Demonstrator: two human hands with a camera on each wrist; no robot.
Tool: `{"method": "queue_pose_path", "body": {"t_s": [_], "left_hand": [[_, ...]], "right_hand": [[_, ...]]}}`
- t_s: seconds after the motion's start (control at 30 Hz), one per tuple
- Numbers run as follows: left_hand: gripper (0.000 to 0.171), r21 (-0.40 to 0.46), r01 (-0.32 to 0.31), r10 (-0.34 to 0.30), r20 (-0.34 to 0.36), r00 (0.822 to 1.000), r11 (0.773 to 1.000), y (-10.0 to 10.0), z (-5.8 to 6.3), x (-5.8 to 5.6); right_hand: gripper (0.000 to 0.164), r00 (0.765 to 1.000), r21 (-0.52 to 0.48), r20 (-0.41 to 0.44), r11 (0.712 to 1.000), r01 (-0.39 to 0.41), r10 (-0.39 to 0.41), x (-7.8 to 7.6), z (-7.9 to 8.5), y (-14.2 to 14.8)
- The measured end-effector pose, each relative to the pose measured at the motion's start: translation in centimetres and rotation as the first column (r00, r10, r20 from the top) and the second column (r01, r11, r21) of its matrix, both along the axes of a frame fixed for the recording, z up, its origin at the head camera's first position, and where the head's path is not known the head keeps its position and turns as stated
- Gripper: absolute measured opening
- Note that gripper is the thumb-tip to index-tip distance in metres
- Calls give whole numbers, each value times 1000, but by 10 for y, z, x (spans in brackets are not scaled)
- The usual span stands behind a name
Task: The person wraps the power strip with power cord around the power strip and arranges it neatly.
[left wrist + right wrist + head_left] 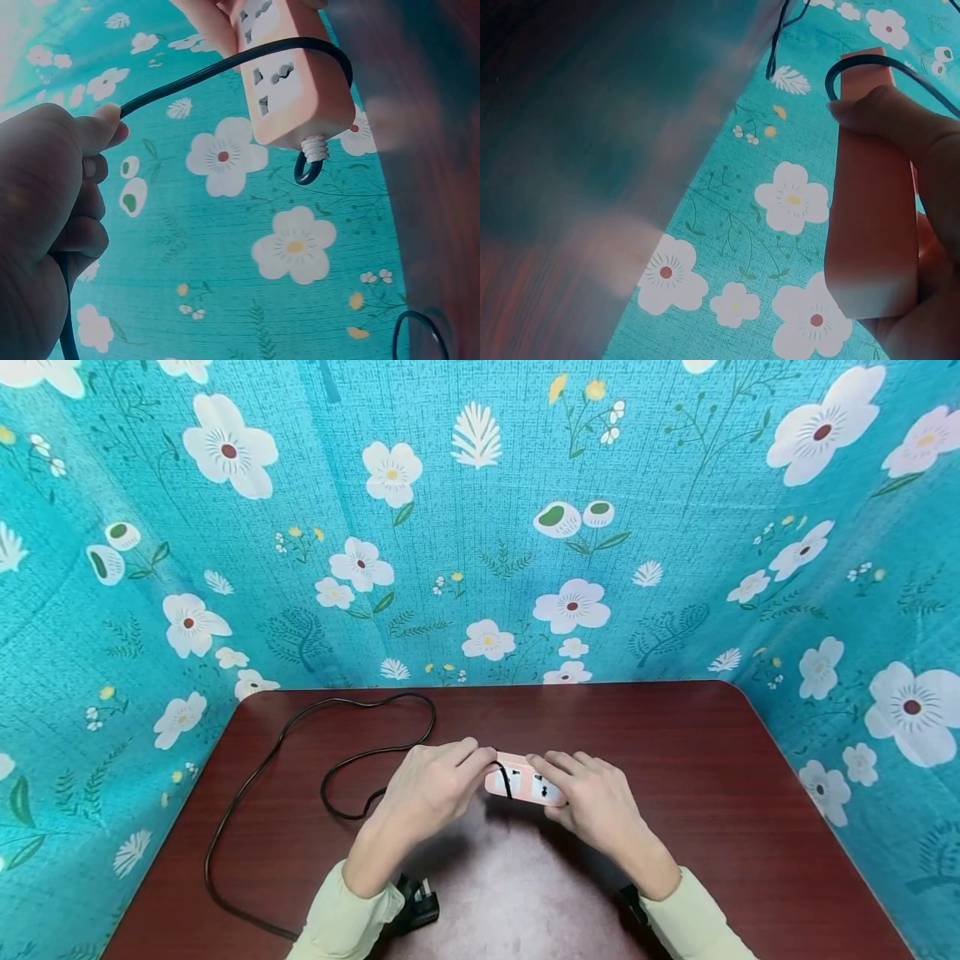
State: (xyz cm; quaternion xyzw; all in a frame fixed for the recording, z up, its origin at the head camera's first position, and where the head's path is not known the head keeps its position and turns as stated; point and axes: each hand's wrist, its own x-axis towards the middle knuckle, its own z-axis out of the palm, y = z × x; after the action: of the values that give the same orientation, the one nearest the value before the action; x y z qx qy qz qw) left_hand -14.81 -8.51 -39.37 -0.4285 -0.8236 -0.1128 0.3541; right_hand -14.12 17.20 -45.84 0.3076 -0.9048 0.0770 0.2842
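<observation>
A pink power strip (536, 792) with white socket faces is held above the table by my right hand (603, 797), thumb and fingers on either side of its body. My left hand (431, 785) pinches the black cord (202, 73), drawn taut away from the strip. Near the strip's cord end, the cord loops once across the socket face and around its edge. A white ribbed collar (314, 148) marks where the cord leaves the strip. In the right wrist view, the strip's plain side (870, 217) shows, with my right thumb close to the loop.
The rest of the cord lies in wide, loose curves on the left of the dark red table (675, 727). A black plug (423, 906) with metal pins is beside my left forearm. Blue floral cloth (450, 527) hangs behind and along both sides.
</observation>
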Motion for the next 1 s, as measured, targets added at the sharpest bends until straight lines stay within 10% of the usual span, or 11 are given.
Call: {"method": "queue_pose_path", "body": {"t_s": [0.37,1.0], "left_hand": [[5,38,48,-51,73,996,998,-6,11,-5],[6,206,119,-181,312,933,971,-9,-8,-25]], "right_hand": [[69,988,-41,93,992,-117,121,7,2,1],[69,958,-85,100,962,-260,268,8,-7,6]]}}
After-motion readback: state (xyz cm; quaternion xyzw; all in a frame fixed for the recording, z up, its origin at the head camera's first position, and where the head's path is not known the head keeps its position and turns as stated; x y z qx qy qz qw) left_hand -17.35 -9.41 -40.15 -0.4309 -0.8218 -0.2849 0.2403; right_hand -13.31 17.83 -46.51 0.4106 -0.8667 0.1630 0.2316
